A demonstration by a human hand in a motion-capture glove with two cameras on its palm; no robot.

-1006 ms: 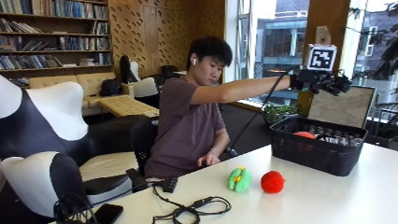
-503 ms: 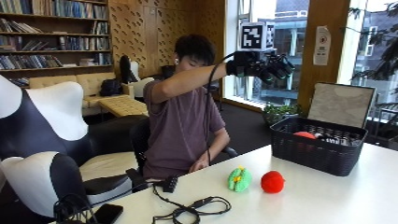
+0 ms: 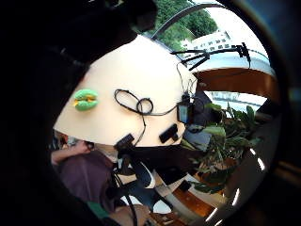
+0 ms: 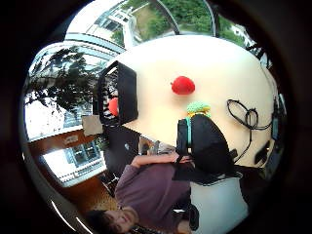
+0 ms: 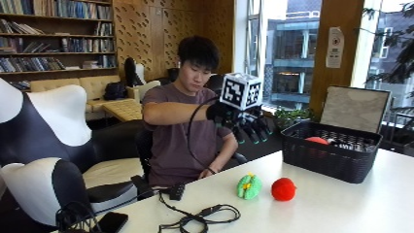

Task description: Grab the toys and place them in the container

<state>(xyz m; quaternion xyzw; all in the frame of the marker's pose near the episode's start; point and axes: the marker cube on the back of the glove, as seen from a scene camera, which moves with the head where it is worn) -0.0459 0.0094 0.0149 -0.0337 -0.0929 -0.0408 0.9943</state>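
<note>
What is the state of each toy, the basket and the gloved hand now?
Green toy: lying on the table, not held.
Red toy: lying beside it, apart.
Basket: lid raised, a red thing inside.
Gloved right hand: above the toys, fingers hanging down, holding nothing.

Black glove on grip (image 5: 244, 122), teal-tipped fingers; short-sleeved maroon T-shirt (image 5: 169, 145).

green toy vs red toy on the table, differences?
The green toy is green with yellow and red patches; the red toy is plain red. The green toy looks taller and oval, the red toy rounder. The green toy lies farther from the basket. Both rest on the table, untouched, with the gloved right hand above.
</note>
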